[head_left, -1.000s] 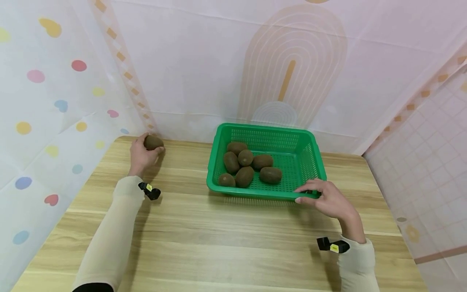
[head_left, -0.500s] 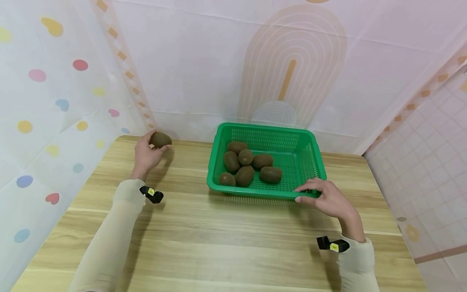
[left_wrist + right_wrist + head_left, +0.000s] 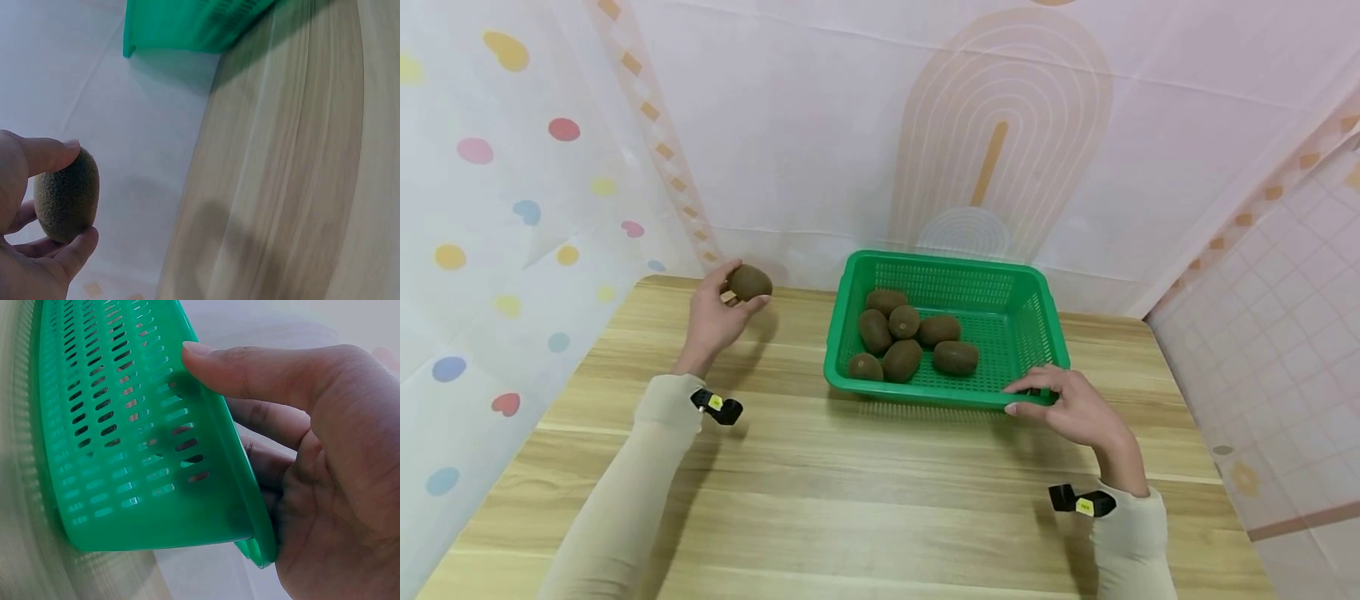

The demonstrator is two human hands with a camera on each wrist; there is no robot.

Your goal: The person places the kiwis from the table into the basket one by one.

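My left hand (image 3: pixel 717 312) holds a brown kiwi (image 3: pixel 750 282) above the far left part of the wooden table (image 3: pixel 865 492), a little left of the green basket (image 3: pixel 850 350). In the left wrist view the kiwi (image 3: pixel 67 195) sits between thumb and fingers of the left hand (image 3: pixel 31 244), with the basket's corner (image 3: pixel 181 25) beyond. My right hand (image 3: pixel 1075 408) grips the basket's near right rim; up close, the right hand (image 3: pixel 312 456) wraps the green basket's rim (image 3: pixel 156 456), thumb on the outer wall. Several kiwis (image 3: pixel 902 354) lie inside at the left.
Printed plastic sheets wall in the table on the left (image 3: pixel 497 233), back (image 3: pixel 1000 150) and right (image 3: pixel 1285 333). Bare wood stretches across the near half of the table. The basket's right half (image 3: pixel 1007 342) holds no fruit.
My left hand has lifted the kiwi and carried it rightward toward the basket. The right hand and the basket have stayed put.
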